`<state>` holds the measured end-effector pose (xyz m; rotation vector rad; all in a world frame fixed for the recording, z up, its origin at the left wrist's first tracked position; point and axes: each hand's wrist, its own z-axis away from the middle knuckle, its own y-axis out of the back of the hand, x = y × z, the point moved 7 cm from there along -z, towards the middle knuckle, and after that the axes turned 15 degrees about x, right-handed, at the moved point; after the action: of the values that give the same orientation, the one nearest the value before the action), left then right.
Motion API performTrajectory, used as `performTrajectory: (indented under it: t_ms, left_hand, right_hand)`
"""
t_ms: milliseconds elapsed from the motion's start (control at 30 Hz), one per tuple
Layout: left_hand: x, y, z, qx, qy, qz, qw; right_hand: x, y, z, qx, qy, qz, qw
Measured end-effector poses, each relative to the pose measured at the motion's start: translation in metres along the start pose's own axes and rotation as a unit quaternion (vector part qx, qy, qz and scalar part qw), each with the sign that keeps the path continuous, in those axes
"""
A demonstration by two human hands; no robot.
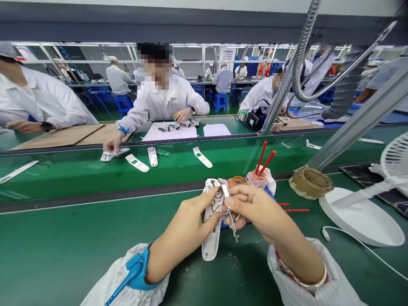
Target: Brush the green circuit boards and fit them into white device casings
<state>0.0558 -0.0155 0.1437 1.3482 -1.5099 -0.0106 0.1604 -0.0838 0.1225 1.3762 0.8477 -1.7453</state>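
A long white plastic housing (pixel 210 248) is tilted just above the green bench, its inner side facing up, with thin wires inside. My left hand (pixel 185 223) is closed around it, forefinger near its far end and thumb across the middle. At its right side my right hand (pixel 258 206) pinches a thin circuit board (pixel 233 226), seen nearly edge-on, with metal spring contacts at its lower end. A small white block (pixel 225 190) shows by the right fingertips; whether it is joined to the board I cannot tell. Thin wires run between housing and board.
Behind my hands stand a pink sponge pot (pixel 256 178) with red sticks and an orange tape roll (pixel 238 180). To the right are a brown tape roll (pixel 310 182) and a white fan (pixel 360 216). Across the green belt (pixel 172 176), carrying white shells, a co-worker's hand (pixel 113 142) reaches over.
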Motion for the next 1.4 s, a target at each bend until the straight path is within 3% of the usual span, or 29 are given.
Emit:
performTrajectory:
  t_ms: [200, 300, 400, 533, 633, 733, 967, 1100, 1233, 1400]
  left_hand:
    - [-0.010, 0.008, -0.005, 0.064, 0.053, 0.016, 0.996]
    - [-0.010, 0.008, -0.004, 0.064, 0.070, 0.052, 0.994]
    - [-0.006, 0.006, -0.002, 0.065, 0.055, 0.089, 0.992]
    - [-0.004, 0.006, 0.002, 0.095, 0.033, 0.109, 0.989]
    - [-0.003, 0.005, 0.004, 0.107, 0.012, 0.111, 0.988]
    - [-0.003, 0.005, 0.005, 0.116, 0.007, 0.104, 0.988]
    - [-0.006, -0.003, 0.006, 0.073, 0.042, 0.137, 0.987]
    - [-0.012, -0.007, 0.013, 0.058, 0.115, 0.225, 0.966]
    - [-0.023, -0.004, 0.017, 0.080, 0.185, 0.204, 0.958]
    - [-0.027, -0.008, 0.015, 0.054, 0.222, 0.259, 0.938]
  right_hand:
    - [0.002, -0.005, 0.006, 0.024, 0.003, 0.009, 1.000]
    - [-0.002, -0.006, 0.011, 0.089, 0.073, 0.079, 0.990]
    - [-0.010, -0.009, 0.018, 0.170, 0.166, 0.156, 0.959]
    - [-0.018, -0.012, 0.027, 0.253, 0.271, 0.252, 0.894]
    - [-0.021, -0.014, 0.033, 0.283, 0.325, 0.301, 0.851]
    - [-0.022, -0.015, 0.035, 0.297, 0.350, 0.328, 0.826]
    - [-0.024, -0.012, 0.033, 0.284, 0.336, 0.326, 0.837]
    - [-0.029, -0.009, 0.033, 0.279, 0.335, 0.328, 0.838]
    - [-0.029, -0.008, 0.032, 0.276, 0.332, 0.319, 0.844]
    - [-0.028, -0.008, 0.034, 0.292, 0.353, 0.348, 0.818]
